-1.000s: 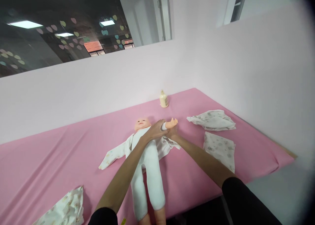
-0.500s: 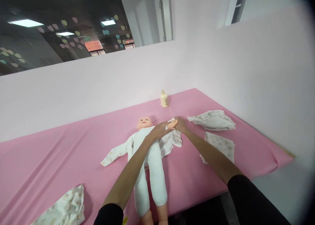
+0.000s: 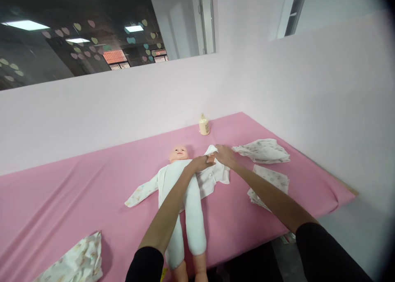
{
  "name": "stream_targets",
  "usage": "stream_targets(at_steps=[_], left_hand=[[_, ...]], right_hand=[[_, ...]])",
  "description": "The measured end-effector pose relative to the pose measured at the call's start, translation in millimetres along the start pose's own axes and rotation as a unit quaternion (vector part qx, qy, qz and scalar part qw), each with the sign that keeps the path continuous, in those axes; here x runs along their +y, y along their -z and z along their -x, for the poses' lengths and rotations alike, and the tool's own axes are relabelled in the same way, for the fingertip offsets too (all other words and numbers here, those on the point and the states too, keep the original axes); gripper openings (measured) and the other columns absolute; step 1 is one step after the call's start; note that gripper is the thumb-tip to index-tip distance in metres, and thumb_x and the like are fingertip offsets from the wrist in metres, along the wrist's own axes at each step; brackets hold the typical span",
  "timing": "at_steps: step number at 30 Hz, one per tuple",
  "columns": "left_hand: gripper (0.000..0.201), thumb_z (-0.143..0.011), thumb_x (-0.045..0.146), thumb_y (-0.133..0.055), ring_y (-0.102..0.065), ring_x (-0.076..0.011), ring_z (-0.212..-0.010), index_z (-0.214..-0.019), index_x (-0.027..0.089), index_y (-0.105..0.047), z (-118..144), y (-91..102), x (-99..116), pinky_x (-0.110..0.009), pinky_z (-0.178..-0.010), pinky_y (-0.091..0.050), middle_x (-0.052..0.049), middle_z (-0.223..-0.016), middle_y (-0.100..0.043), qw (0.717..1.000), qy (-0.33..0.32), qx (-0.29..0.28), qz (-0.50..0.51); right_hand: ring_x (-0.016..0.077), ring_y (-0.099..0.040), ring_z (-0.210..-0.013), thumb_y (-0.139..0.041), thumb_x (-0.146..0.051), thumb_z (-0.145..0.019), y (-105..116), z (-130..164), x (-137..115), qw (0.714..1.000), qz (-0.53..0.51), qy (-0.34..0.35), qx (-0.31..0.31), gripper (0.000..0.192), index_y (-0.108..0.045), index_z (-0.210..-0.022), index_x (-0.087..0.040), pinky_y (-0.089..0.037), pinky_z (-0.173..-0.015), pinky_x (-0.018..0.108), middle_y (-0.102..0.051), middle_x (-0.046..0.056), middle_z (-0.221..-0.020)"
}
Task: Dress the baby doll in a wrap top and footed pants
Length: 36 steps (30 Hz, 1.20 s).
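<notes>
From the head view, we see the doll (image 3: 192, 193) lying on its back on the pink-covered surface (image 3: 234, 228), a jacket (image 3: 211, 181) showing at both its sides. We judge the doll light, soft in body and firmer in the limbs, best held by the forearm; the jacket looks thin and limp, best taken by an edge. Our left hand (image 3: 200, 163) has its grip closed about the doll's hand; our right hand (image 3: 226, 155) pinches the jacket's white cloth.

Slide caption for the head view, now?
Left hand and right hand at a doll's arm, white shirt beneath, pink sheet.
</notes>
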State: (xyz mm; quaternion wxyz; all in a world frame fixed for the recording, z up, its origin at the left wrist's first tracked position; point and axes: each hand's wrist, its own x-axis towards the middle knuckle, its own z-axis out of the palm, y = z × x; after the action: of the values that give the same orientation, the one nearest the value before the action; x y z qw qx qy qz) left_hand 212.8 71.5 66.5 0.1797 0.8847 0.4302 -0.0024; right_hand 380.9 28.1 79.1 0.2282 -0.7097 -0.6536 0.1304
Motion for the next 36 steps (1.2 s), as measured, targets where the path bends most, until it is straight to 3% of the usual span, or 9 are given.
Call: stream_targets(at_steps=[5, 12, 20, 25, 30, 33, 36], left_hand=[[0.046, -0.089, 0.055, -0.047, -0.065, -0.0268, -0.095, -0.112, 0.019, -0.06, -3, 1.2, 1, -0.032, -0.077, -0.047, -0.01, -0.107, -0.07, 1.0, -0.011, 0.004, 0.006], [0.058, -0.083, 0.04, -0.06, -0.063, -0.0231, -0.11, -0.137, 0.022, -0.047, 13, 18.0, -2, -0.029, -0.091, -0.048, -0.007, -0.132, -0.062, 0.998, -0.057, -0.03, 0.01], [0.033, -0.083, 0.014, -0.048, -0.061, -0.0301, -0.113, -0.113, 0.012, -0.062, 7, -5.7, 13, -0.041, -0.098, -0.045, -0.019, -0.122, -0.064, 0.996, -0.046, 0.029, -0.065], [0.03, -0.083, 0.013, -0.047, -0.059, -0.0287, -0.115, -0.108, 0.012, -0.064, 1, -12.5, 12, -0.04, -0.101, -0.045, -0.017, -0.122, -0.064, 0.994, -0.05, 0.057, -0.074], [0.025, -0.084, 0.015, -0.045, -0.064, -0.0282, -0.099, -0.093, 0.013, -0.068, -6, -10.9, 3, -0.039, -0.09, -0.049, -0.015, -0.101, -0.071, 0.996, -0.011, 0.066, -0.059], [0.028, -0.084, 0.015, -0.046, -0.064, -0.0265, -0.099, -0.099, 0.013, -0.069, -8, -7.1, 0, -0.036, -0.09, -0.049, -0.014, -0.106, -0.071, 0.996, -0.002, 0.077, -0.045], [0.035, -0.083, 0.016, -0.046, -0.064, -0.0255, -0.102, -0.11, 0.014, -0.067, -11, -5.3, -2, -0.034, -0.089, -0.049, -0.014, -0.115, -0.069, 0.995, 0.014, 0.09, -0.032]], right_hand=[[0.0212, -0.06, -0.087, -0.044, -0.018, -0.088, 0, 12, -9, 0.999, 0.008, 0.043, 0.01, 0.014, -0.058, -0.09, -0.019, -0.034, -0.069, 0.03, -0.067, 0.009, -0.101], [0.0213, -0.06, -0.085, -0.044, -0.02, -0.09, -5, 5, 5, 1.0, 0.004, 0.021, 0.018, 0.012, -0.055, -0.088, -0.019, -0.032, -0.065, 0.029, -0.067, 0.008, -0.096], [0.023, -0.061, -0.092, -0.043, -0.016, -0.087, -17, 5, -15, 0.999, -0.019, 0.029, 0.029, 0.02, -0.058, -0.1, -0.019, -0.035, -0.071, 0.03, -0.067, 0.009, -0.102], [0.0234, -0.061, -0.096, -0.041, -0.015, -0.087, -16, 6, -23, 0.998, -0.044, 0.04, 0.029, 0.024, -0.059, -0.103, -0.019, -0.039, -0.075, 0.031, -0.067, 0.009, -0.106], [0.0211, -0.057, -0.111, -0.039, -0.014, -0.088, -20, 19, -33, 0.994, -0.078, 0.072, 0.03, 0.033, -0.056, -0.117, -0.019, -0.04, -0.089, 0.03, -0.061, 0.009, -0.123], [0.0204, -0.056, -0.114, -0.038, -0.017, -0.09, -23, 34, -25, 0.993, -0.094, 0.065, 0.027, 0.035, -0.052, -0.122, -0.021, -0.041, -0.089, 0.029, -0.06, 0.007, -0.125], [0.024, -0.06, -0.103, -0.048, -0.026, -0.088, -26, 48, -4, 0.995, -0.098, 0.032, 0.011, 0.033, -0.052, -0.12, -0.02, -0.044, -0.078, 0.03, -0.064, 0.009, -0.117]])
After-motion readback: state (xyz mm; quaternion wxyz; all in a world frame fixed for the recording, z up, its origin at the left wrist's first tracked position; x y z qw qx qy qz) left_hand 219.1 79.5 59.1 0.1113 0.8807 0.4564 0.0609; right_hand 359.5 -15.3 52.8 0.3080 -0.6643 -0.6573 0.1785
